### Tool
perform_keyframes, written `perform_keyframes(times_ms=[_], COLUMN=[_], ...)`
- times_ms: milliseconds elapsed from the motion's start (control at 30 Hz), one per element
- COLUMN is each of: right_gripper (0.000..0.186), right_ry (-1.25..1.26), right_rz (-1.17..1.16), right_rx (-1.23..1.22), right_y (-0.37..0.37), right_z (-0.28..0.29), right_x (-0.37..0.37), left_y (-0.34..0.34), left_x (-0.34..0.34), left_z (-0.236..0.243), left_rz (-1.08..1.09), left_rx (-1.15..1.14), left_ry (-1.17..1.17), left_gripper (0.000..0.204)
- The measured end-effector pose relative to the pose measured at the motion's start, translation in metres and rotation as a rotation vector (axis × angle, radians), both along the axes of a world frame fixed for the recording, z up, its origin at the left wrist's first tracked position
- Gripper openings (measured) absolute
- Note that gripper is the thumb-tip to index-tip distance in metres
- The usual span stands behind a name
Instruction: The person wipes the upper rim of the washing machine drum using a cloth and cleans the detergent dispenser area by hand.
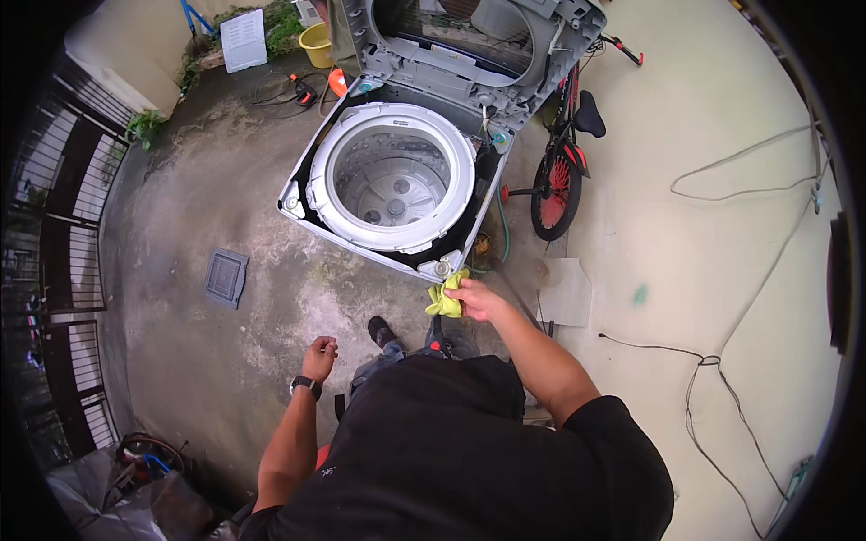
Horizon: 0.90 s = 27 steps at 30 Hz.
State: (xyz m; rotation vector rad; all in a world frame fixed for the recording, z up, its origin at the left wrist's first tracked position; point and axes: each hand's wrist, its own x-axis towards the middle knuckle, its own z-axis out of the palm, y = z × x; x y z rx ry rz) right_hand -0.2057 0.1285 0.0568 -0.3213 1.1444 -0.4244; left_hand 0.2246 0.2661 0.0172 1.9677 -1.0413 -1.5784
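Note:
A top-load washing machine (302, 215) stands in front of me with its lid assembly (541, 68) tipped up and back. Its round tub and pale tub ring (317, 194) lie exposed inside the cabinet. My right hand (480, 300) grips a crumpled yellow-green cloth (442, 296) at the machine's near right corner. The cloth is right by the corner's edge; whether it touches is hard to tell. Away from the machine, my left hand (320, 356) hangs over the floor with its fingers curled in and nothing visible in them. A dark watch (307, 386) is on that wrist.
A grey square panel (225, 278) lies on the concrete floor to the left. Behind the machine are an orange-and-black power tool (302, 90), a yellow basin (316, 43) and part of another person (341, 36). A bicycle (557, 191) leans by the right wall.

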Motion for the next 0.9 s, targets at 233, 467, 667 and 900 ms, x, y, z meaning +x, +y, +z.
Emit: perform_keyframes(times_ms=[233,467,667,900], right_gripper=[0.022,0.029,0.043,0.091], right_ry=[0.068,-0.067,-0.26,0.224], right_rz=[0.487,0.741,0.721,0.769], right_rx=[-0.188,-0.434,-0.407,-0.917], right_y=[0.012,0.026,0.049,0.05], right_z=[0.054,0.074,0.055,0.097], right_x=[0.114,0.192,0.147,0.061], left_y=[-0.022,-0.023,-0.003,-0.014], left_x=[-0.078,-0.067,-0.078,-0.147], left_z=[0.073,0.068,0.092,0.139], left_rz=[-0.206,-0.334,-0.101,0.065], left_rx=[-0.315,-0.57,-0.385,-0.411], left_ry=[0.047,-0.11,0.07,0.273], left_gripper=[0.057,0.037,0.04,0.037])
